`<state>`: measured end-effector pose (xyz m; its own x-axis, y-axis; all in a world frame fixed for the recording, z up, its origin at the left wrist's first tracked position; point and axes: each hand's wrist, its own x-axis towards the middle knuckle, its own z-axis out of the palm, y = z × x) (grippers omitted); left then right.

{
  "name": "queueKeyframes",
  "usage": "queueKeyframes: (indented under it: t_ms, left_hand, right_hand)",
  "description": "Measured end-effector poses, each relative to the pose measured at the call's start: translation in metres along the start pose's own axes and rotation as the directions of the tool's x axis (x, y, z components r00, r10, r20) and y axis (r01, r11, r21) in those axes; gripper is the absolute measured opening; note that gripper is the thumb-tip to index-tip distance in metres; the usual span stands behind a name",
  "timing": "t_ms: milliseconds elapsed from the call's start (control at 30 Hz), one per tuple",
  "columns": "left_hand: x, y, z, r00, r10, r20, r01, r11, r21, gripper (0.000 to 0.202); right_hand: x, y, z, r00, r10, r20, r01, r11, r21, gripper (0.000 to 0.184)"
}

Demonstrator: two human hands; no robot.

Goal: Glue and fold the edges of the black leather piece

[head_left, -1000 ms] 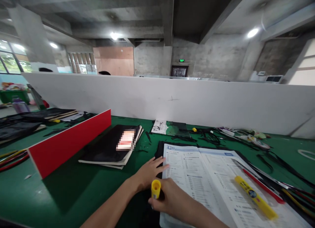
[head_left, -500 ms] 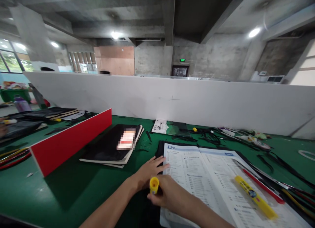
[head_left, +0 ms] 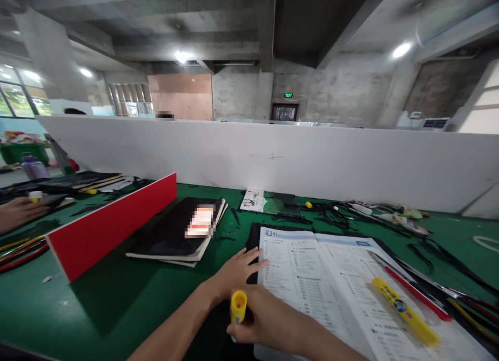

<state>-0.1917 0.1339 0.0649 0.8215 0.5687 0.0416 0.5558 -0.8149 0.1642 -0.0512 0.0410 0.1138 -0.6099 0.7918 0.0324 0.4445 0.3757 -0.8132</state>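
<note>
My right hand [head_left: 268,319] grips a yellow glue stick [head_left: 238,308], its hollow end up and its lower end down by the black cover [head_left: 255,236]. That cover lies under an open printed booklet [head_left: 307,283] and shows along its left edge. With fingers spread, my left hand [head_left: 240,267] rests flat at the left edge of the page, just beyond the right hand. A long yellow tube [head_left: 405,311] lies on the right page, beside a pointed tool with a red handle [head_left: 419,293].
A red divider [head_left: 117,226] stands at left, near a black-covered book [head_left: 163,231] with a blurred-out bright item [head_left: 200,221] on it. Another person's hand [head_left: 19,213] works beyond the divider. Black strips and scraps [head_left: 331,215] lie at the back, before a white partition [head_left: 234,153].
My right hand has moved the glue stick slightly left and toward me along the cover's edge. My left hand stays put. The other person's hand has come further into view.
</note>
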Motion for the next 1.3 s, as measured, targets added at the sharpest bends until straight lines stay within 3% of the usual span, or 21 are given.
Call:
queueKeyframes:
  t_ms: [133, 267, 400, 567, 767, 867, 1033, 1200, 1300]
  left_hand:
    - [0.0, -0.001, 0.001, 1.0, 0.011, -0.002, -0.011, 1.0, 0.005, 0.06]
    - [0.0, -0.002, 0.003, 1.0, 0.013, -0.011, -0.013, 1.0, -0.001, 0.062]
    - [0.001, -0.002, 0.003, 1.0, 0.003, -0.015, -0.003, 1.0, -0.002, 0.058]
    - [-0.001, 0.002, -0.001, 1.0, 0.002, -0.028, -0.003, 1.0, -0.019, 0.064]
    - [-0.001, 0.004, -0.004, 1.0, -0.01, -0.016, 0.01, 1.0, -0.017, 0.064]
    - [0.0, 0.004, -0.003, 1.0, -0.012, -0.018, 0.012, 1.0, -0.023, 0.07]
    - [0.0, 0.002, -0.002, 1.0, 0.002, -0.016, -0.002, 0.999, -0.032, 0.062]
    - [-0.001, 0.0, 0.0, 0.999, 0.004, -0.037, -0.006, 0.999, -0.05, 0.072]
    - [-0.001, -0.001, 0.002, 0.999, 0.007, -0.037, -0.009, 0.998, -0.064, 0.069]
  right_hand:
    - [-0.002, 0.004, -0.004, 0.999, 0.037, -0.025, -0.037, 0.999, -0.02, 0.011]
    - [-0.005, 0.004, -0.004, 0.999, -0.033, 0.006, 0.033, 0.999, 0.009, 0.012]
    - [-0.008, 0.005, -0.006, 1.0, 0.005, 0.001, -0.005, 0.999, -0.032, 0.013]
    - [-0.012, -0.001, -0.007, 0.999, -0.044, 0.006, 0.044, 0.999, 0.011, 0.018]
    - [-0.016, 0.001, -0.003, 1.0, 0.007, 0.011, -0.006, 0.999, -0.054, 0.013]
    - [-0.015, 0.006, 0.0, 0.998, 0.05, 0.036, -0.046, 0.994, -0.103, 0.021]
    - [-0.011, 0.005, 0.001, 0.999, -0.035, -0.04, 0.033, 0.998, -0.053, 0.015]
    - [-0.012, -0.001, 0.002, 0.997, 0.058, 0.044, -0.053, 0.993, -0.108, 0.026]
    - [-0.011, -0.002, 0.003, 0.998, 0.062, 0.001, -0.062, 0.994, -0.09, 0.023]
